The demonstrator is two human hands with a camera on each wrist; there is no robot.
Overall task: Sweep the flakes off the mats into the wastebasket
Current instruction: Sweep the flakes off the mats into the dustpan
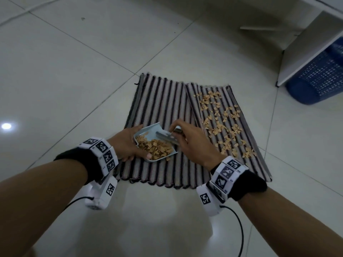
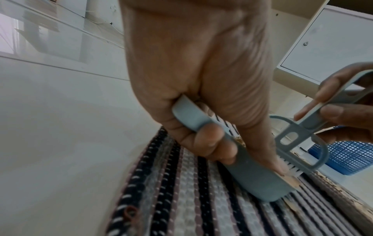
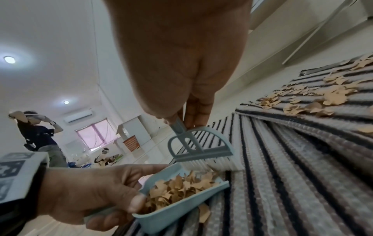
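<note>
Two striped mats lie side by side on the floor. The left mat (image 1: 163, 104) looks swept, while tan flakes (image 1: 222, 123) are scattered over the right mat (image 1: 246, 127). My left hand (image 1: 130, 143) grips a light blue dustpan (image 1: 148, 130) heaped with flakes (image 3: 181, 186), tilted on the left mat's near part. My right hand (image 1: 187, 141) pinches the handle of a small blue-grey brush (image 3: 199, 148), whose white bristles sit at the pan's mouth. One flake lies on the mat beside the pan. The blue mesh wastebasket (image 1: 319, 78) stands at the far right.
A white cabinet (image 1: 306, 43) partly covers the wastebasket. White floor tiles (image 1: 74, 71) surround the mats. Cables run from both wrist cameras toward me. In the right wrist view, other people (image 3: 38, 132) and an orange basket (image 3: 131, 142) are far across the room.
</note>
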